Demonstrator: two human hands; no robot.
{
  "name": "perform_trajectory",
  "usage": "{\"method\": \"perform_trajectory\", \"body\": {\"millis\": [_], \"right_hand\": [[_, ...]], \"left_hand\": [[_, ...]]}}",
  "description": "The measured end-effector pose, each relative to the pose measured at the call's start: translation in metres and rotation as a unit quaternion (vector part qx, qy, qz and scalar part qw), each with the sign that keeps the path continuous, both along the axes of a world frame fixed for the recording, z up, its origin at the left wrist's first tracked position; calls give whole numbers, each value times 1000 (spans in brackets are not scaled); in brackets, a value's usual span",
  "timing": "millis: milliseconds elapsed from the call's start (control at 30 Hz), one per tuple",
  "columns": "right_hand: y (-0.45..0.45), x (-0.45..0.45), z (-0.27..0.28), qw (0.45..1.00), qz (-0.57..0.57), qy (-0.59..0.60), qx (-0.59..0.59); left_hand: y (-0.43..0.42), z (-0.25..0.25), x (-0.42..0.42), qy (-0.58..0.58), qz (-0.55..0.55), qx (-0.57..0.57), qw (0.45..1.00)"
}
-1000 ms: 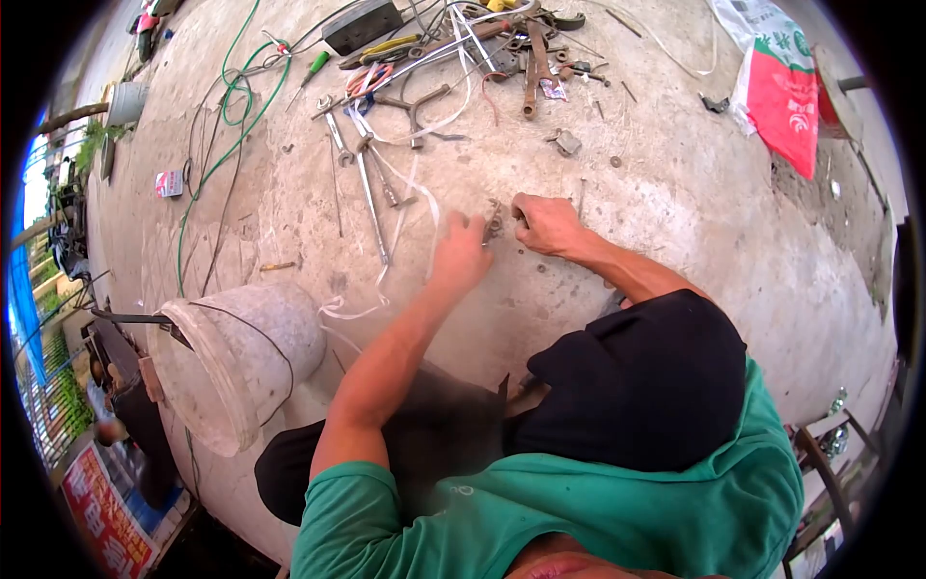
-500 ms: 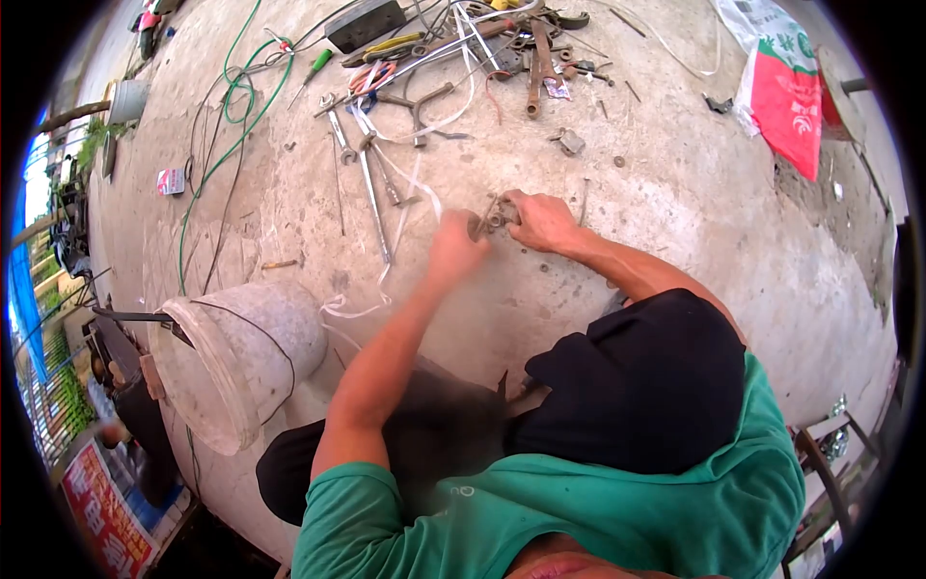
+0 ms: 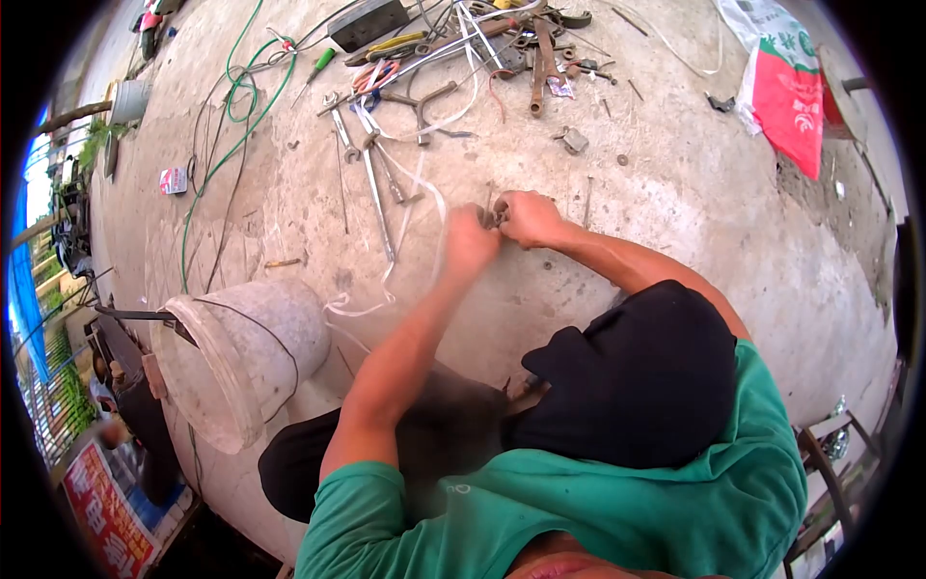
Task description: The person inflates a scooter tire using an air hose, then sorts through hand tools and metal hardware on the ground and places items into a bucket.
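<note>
Both hands are close together over the concrete floor (image 3: 617, 222). My left hand (image 3: 473, 236) has its fingers curled at a small dark metal part (image 3: 496, 218) lying between the two hands. From the other side my right hand (image 3: 529, 218) pinches at the same part, its fingertips nearly touching those of my left hand. The part's shape is mostly hidden by the fingers. Beyond the hands lie a long chrome wrench (image 3: 378, 207), a smaller wrench (image 3: 340, 125) and a white strap (image 3: 439, 198). A thin nail-like piece (image 3: 588, 201) lies right of my right hand.
A white bucket (image 3: 275, 338) lies on its side at the left. Farther off are a heap of rusty tools (image 3: 542, 68), a black block (image 3: 368, 24), a green cable (image 3: 253, 121), a green screwdriver (image 3: 323, 60) and a red and white bag (image 3: 786, 106).
Both hands have come closer together around the small metal part, which showed more between them before. My left hand has moved slightly right.
</note>
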State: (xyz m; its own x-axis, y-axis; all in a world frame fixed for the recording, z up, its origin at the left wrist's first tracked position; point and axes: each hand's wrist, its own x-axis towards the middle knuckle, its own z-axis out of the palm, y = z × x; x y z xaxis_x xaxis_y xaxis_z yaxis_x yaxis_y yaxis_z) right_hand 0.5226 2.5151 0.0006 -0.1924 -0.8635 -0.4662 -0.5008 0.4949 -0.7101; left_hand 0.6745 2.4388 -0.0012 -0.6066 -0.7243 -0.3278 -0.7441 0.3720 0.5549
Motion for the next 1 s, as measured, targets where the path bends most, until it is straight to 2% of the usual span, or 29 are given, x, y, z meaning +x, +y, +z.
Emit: {"method": "perform_trajectory", "body": {"millis": [133, 233, 333, 433, 500, 533, 633, 733, 833, 933, 1000], "right_hand": [[4, -6, -7, 990, -63, -128, -5], [10, -6, -3, 985, -77, -155, -16], [10, 0, 11, 989, -58, -127, -58], [7, 1, 33, 993, -10, -91, -77], [4, 2, 44, 996, 29, -26, -80], [4, 1, 51, 993, 36, -29, -106], [3, -4, 79, 986, 39, -34, -159], [4, -20, 98, 981, -11, -49, -185], [5, -51, 124, 979, -113, -109, -128], [16, -79, 104, 986, -127, -57, -88], [31, -87, 75, 994, -82, 36, -58]], "left_hand": [[-10, 14, -3, 14, 49, 169, 984], [-12, 6, 0, 9, 66, 227, 972], [-16, 17, 2, 64, 135, 421, 895], [-15, 29, 10, 194, 202, 562, 778], [-15, 47, 9, 219, 225, 604, 733], [-15, 56, 6, 232, 237, 624, 708], [-14, 64, 4, 256, 254, 628, 690], [-32, 73, -3, 229, 199, 601, 739], [-60, 105, -13, 163, 161, 517, 825], [-109, 183, -9, 113, 89, 443, 885], [-147, 246, 6, 53, 28, 347, 936]]}}
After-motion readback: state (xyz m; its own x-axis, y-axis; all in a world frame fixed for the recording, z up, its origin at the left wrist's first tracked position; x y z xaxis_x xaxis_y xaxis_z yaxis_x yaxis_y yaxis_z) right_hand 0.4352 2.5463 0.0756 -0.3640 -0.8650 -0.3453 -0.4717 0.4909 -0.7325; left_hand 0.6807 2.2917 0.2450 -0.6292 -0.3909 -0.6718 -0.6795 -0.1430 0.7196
